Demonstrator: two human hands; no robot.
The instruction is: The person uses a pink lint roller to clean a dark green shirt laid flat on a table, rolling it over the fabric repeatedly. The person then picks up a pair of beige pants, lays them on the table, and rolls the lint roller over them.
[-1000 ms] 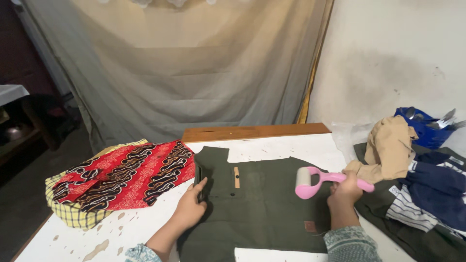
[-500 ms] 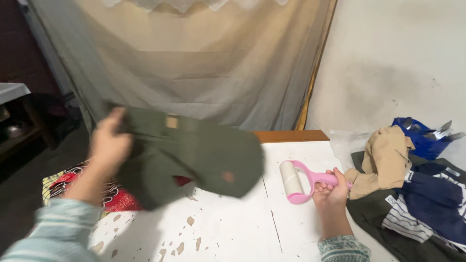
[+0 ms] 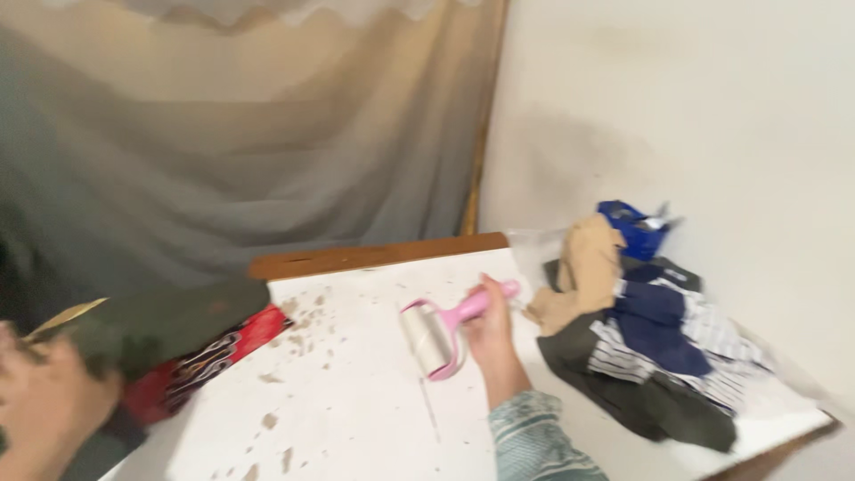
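My right hand (image 3: 489,326) grips the handle of a pink lint roller (image 3: 438,331), whose white roll rests on the white table (image 3: 356,392) near its middle. My left hand (image 3: 40,405) is blurred at the lower left edge, on or just beside a dark green garment (image 3: 165,321). That garment lies on top of a red patterned cloth (image 3: 191,365) at the table's left edge. Whether the left hand still grips the green garment cannot be made out.
A heap of clothes (image 3: 641,343), tan, navy, striped and dark green, lies at the table's right side with a blue bag (image 3: 634,227) behind it. A wooden board (image 3: 374,256) runs along the far edge. A curtain hangs behind, a pale wall on the right.
My left hand swung the green garment off the table's middle to the left, onto the red cloth. The right hand lowered the roller to the table. The view turned right.
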